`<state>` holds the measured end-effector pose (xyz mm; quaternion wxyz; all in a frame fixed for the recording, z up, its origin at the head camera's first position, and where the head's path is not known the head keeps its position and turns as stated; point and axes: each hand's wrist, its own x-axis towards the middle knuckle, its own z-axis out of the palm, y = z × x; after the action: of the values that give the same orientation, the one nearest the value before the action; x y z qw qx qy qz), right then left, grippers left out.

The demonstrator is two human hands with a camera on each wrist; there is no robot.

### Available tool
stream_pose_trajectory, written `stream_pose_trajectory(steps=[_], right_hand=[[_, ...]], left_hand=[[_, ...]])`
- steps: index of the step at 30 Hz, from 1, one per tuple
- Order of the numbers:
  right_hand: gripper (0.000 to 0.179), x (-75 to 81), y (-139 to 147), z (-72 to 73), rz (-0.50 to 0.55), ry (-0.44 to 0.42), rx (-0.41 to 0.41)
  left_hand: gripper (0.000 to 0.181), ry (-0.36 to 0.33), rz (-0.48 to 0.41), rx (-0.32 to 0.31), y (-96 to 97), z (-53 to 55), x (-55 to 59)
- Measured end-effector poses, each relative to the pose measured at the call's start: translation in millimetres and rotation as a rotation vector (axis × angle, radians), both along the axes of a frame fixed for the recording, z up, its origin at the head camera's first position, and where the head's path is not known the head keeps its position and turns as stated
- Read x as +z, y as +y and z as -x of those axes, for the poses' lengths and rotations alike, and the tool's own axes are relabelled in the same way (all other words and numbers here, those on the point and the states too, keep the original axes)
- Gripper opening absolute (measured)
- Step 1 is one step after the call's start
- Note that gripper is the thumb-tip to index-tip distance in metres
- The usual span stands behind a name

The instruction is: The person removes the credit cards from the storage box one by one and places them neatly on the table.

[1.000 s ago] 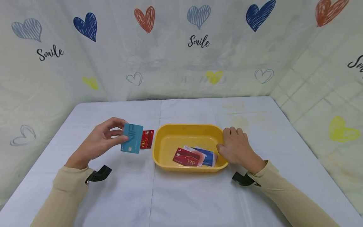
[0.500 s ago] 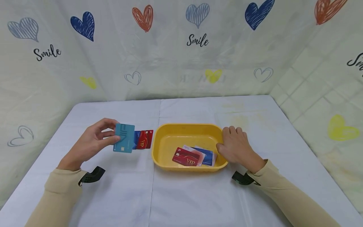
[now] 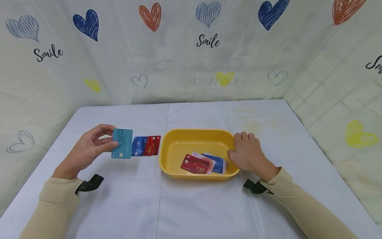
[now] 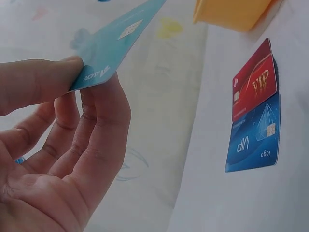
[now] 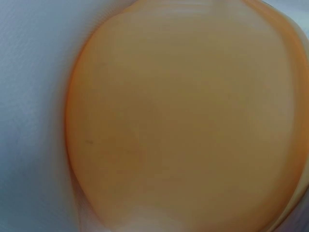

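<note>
My left hand (image 3: 85,151) pinches a teal card (image 3: 125,144) between thumb and fingers, held above the table; the left wrist view shows the card (image 4: 116,48) tilted, with its chip. Just right of it on the table lie a blue VIP card (image 3: 139,146) and a red VIP card (image 3: 153,145), edge to edge in a row. My right hand (image 3: 252,156) grips the right end of a yellow tray (image 3: 197,132). In the tray, a red VIP card (image 3: 192,165) partly covers a pale card (image 3: 198,155) and a blue card (image 3: 220,163).
A white cloth (image 3: 191,205) covers the table. Behind it hangs a pale curtain (image 3: 176,59) printed with hearts and "Smile". In the right wrist view, the tray's wall (image 5: 183,116) fills most of the picture.
My left hand has moved left with the teal card, uncovering the blue card on the table beside the red one. My right hand stays on the tray.
</note>
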<state>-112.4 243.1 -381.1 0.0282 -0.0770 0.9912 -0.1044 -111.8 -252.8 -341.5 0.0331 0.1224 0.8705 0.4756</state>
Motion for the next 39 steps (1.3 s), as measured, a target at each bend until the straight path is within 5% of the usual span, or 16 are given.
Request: stream_pose_trajectory(steps=[14, 39], right_hand=[[0.024, 0.9, -1, 0.0, -0.002, -0.003, 0.003], [0.026, 1.3, -1, 1.8, -0.008, -0.007, 0.003]], left_hand=[[0.046, -0.025, 0.076, 0.091, -21.2, 1.2, -11.4], [0.055, -0.065, 0.087, 0.134, -43.6, 6.6, -24.0]])
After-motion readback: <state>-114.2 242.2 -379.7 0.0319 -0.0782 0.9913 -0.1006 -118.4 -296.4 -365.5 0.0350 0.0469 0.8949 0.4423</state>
